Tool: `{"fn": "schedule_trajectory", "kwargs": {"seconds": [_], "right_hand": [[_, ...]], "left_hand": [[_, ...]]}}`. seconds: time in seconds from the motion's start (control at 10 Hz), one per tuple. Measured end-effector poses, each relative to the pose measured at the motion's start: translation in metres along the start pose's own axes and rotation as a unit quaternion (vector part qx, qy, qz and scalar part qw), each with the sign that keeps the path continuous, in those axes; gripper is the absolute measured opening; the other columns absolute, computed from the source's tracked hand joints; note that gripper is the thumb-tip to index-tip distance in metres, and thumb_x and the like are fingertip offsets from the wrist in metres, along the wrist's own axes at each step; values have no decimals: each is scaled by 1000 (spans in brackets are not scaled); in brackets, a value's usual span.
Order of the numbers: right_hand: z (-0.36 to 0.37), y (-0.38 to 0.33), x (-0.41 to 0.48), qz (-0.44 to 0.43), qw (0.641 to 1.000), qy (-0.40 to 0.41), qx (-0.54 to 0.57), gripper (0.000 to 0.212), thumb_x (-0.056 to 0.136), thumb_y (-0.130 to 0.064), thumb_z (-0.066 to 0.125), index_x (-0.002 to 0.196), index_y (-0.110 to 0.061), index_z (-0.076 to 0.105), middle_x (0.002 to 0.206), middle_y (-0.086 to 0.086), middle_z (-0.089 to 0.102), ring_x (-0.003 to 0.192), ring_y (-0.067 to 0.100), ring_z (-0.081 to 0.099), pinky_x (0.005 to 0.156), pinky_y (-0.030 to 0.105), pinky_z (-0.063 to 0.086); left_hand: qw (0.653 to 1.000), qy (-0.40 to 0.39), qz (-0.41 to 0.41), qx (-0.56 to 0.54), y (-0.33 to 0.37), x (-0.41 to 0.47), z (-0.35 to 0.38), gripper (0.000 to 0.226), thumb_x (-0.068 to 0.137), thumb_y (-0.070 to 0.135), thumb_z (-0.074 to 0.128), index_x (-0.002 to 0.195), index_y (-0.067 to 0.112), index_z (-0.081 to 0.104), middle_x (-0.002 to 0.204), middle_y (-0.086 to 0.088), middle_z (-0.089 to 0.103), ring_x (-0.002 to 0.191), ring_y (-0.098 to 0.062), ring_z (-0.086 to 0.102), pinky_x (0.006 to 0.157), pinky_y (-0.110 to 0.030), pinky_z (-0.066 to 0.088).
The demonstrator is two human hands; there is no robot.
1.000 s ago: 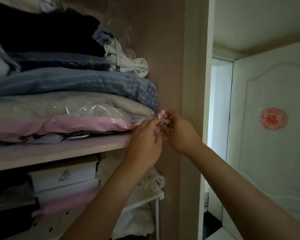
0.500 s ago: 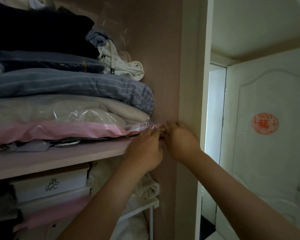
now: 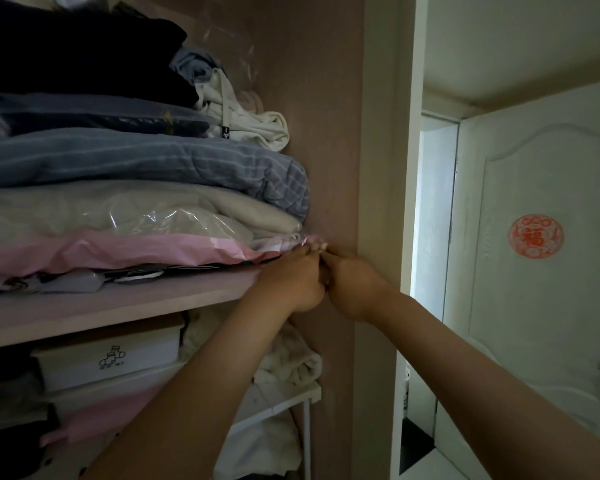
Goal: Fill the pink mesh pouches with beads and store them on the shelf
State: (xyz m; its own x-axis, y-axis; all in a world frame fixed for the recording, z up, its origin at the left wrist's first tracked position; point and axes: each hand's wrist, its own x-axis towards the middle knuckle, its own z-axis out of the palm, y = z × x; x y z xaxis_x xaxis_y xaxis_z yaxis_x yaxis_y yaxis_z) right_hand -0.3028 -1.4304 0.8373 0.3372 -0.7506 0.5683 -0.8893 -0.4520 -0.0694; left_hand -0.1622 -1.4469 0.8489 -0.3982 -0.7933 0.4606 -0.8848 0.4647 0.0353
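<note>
My left hand [image 3: 291,278] and my right hand [image 3: 352,284] are pressed together at the right end of the wooden shelf [image 3: 111,306], against the wardrobe's side wall. Between their fingertips a small bit of a pink mesh pouch [image 3: 314,243] shows; both hands pinch it. Most of the pouch is hidden behind my fingers. It sits beside the corner of the folded bedding stack, low over the shelf board.
Folded blankets and a pink plastic-wrapped pack [image 3: 118,252] fill the shelf to the left. White boxes [image 3: 111,355] and towels lie on the lower shelves. The wardrobe side panel [image 3: 381,168] stands right of my hands, with a white door [image 3: 534,254] beyond.
Both hands have pushed the pouch lower and deeper toward the shelf corner. Less of the pink pouch shows than a second ago.
</note>
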Motion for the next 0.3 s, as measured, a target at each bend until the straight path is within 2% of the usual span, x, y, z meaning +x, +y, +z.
{"fn": "schedule_trajectory", "kwargs": {"seconds": [0.1,0.2,0.3], "right_hand": [[-8,-3,1,-4,999,-32,10,52,97,-13,54,147,-3,46,149,15,50,135,32,48,109,23,30],[-15,-1,-7,-4,998,-18,66,46,97,-13,54,142,-7,53,142,16,56,126,32,56,97,15,32],[-33,-1,-24,16,995,53,87,41,98,-13,55,139,-14,56,139,11,57,125,28,56,85,2,27]], "left_hand": [[1000,-3,-3,-19,1,0,-2,69,94,30,46,156,25,16,165,5,7,151,-15,10,123,-38,11],[997,49,22,-56,0,-10,0,58,92,35,45,149,28,36,162,6,21,149,-12,20,122,-34,18],[980,110,13,-168,5,-37,-11,47,91,47,48,135,32,55,147,12,48,135,-8,44,113,-32,36]]}}
